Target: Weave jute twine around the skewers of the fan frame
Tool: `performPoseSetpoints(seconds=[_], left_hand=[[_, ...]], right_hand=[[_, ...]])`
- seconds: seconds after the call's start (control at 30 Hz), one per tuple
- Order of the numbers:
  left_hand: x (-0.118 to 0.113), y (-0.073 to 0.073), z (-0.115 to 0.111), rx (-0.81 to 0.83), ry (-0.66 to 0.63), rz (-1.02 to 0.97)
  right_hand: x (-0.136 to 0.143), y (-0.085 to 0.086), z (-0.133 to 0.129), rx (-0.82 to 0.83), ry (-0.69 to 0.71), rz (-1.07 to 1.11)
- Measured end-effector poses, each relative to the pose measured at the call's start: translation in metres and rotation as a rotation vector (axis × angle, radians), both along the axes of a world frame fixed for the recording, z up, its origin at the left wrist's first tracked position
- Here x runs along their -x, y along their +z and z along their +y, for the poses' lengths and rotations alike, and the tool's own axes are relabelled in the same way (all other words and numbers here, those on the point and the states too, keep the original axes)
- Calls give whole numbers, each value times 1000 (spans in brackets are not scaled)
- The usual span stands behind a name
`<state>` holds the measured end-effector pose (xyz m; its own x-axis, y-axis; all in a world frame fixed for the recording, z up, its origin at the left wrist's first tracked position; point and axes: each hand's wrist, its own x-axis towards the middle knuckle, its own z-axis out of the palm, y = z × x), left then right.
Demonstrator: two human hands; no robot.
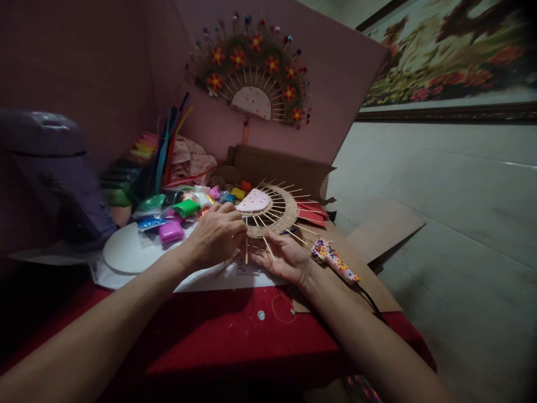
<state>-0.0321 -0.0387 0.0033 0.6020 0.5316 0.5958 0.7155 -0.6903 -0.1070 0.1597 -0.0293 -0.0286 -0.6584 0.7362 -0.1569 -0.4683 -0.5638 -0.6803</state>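
A half-round fan (pixel 289 215) of thin wooden sticks wound with twine, with a white red-dotted cloth piece (pixel 254 201) at its middle, is held above the table. My left hand (pixel 222 235) is closed at the fan's left side, its fingers bent against the sticks; the fingertips are partly hidden. From below, my right hand (pixel 287 257) grips the twine band, thumb on top and fingers underneath. Just right of that hand lies a glue gun (pixel 335 260) covered in flowered cloth, its black cord running towards me.
Bagged coloured clay (pixel 171 231) and a white disc (pixel 130 249) lie left. Behind stand pipe cleaners (pixel 168 143) and a purple bottle (pixel 59 179). A finished fan (pixel 254 73) hangs on a pink board. Cardboard (pixel 356 288) and red cloth (pixel 201 341) cover the table.
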Motion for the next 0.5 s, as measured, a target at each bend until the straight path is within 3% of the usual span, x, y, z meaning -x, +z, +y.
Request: performPoseSetpoints(seconds=[0.5], left_hand=[[0, -2, -1, -18, -18, -26]], right_hand=[[0, 0, -2, -26, -7, -76]])
